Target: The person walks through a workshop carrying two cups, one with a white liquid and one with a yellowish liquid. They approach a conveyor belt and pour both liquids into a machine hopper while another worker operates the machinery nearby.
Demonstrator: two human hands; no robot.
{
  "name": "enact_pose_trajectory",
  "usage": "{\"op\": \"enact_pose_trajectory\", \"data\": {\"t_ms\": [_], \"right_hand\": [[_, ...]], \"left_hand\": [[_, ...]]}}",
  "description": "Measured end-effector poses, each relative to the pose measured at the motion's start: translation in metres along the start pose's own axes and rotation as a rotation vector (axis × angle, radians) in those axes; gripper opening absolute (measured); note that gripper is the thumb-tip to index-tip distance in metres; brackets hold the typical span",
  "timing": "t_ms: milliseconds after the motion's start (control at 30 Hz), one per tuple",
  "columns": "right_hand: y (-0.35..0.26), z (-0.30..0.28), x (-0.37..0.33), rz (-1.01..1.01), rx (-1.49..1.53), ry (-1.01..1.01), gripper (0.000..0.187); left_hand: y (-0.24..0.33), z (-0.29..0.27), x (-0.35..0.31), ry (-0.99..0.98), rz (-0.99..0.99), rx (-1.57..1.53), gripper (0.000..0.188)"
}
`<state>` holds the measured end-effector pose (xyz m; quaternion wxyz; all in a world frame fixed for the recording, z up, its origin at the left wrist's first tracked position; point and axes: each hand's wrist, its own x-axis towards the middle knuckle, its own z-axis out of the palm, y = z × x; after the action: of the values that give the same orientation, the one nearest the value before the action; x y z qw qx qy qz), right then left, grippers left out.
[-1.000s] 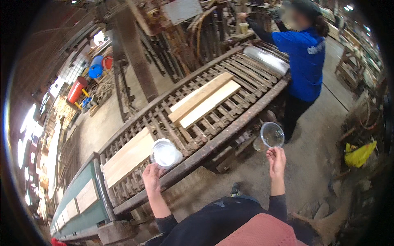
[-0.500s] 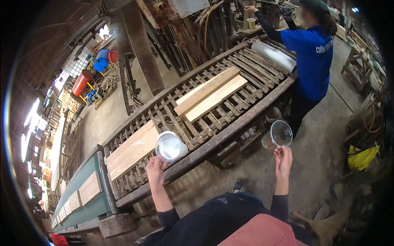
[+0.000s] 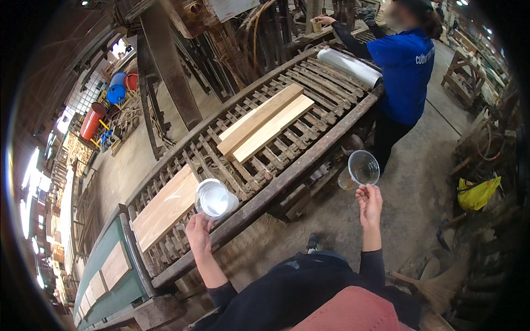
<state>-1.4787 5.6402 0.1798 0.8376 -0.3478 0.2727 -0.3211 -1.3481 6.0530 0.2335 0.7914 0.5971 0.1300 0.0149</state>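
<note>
My left hand [image 3: 200,234] pinches the rim of a clear plastic cup [image 3: 215,199] that looks whitish inside. It is raised over the near edge of a slatted roller conveyor [image 3: 243,218], beside a wide pale board [image 3: 167,207]. Off to the right, above the floor, my right hand [image 3: 370,205] grips another clear plastic cup [image 3: 364,167] by its rim. That cup is tilted with its mouth toward me, and its side and base are see-through. Both hands are closed on their cups, well apart from each other.
Narrow planks [image 3: 265,122] lie together mid-conveyor, with a shiny roller [image 3: 349,67] at its far end. A co-worker in a blue shirt [image 3: 402,77] stands there, one hand at a small cup [image 3: 316,25]. Short boards rest on a green belt [image 3: 113,243]. A yellow bag [image 3: 478,193] lies right.
The whole view has shifted, so the conveyor and boards sit farther left. My hands still hold both cups in nearly the same pose. The co-worker's far hand has come down to the small cup.
</note>
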Motion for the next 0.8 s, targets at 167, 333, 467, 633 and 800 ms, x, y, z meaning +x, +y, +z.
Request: {"op": "enact_pose_trajectory", "data": {"t_ms": [167,333,467,633,800], "right_hand": [[0.002,-0.002,0.001,-0.002,-0.006,-0.006,0.008],[0.003,0.002,-0.004,0.01,-0.042,0.008,0.008],[0.003,-0.001,-0.004,0.001,-0.026,0.006,0.008],[0.001,-0.002,-0.01,-0.003,-0.04,0.023,0.009],[-0.006,-0.007,-0.017,-0.037,-0.09,0.058,0.01]], "left_hand": [[-0.002,-0.007,0.003,0.002,0.0,0.009,0.009],[0.001,-0.008,-0.001,0.017,-0.015,0.034,0.009],[-0.001,-0.01,-0.002,0.016,-0.001,0.019,0.01],[-0.008,-0.027,0.003,-0.062,-0.027,0.014,0.009],[-0.007,-0.015,0.003,-0.001,-0.046,0.028,0.009]]}}
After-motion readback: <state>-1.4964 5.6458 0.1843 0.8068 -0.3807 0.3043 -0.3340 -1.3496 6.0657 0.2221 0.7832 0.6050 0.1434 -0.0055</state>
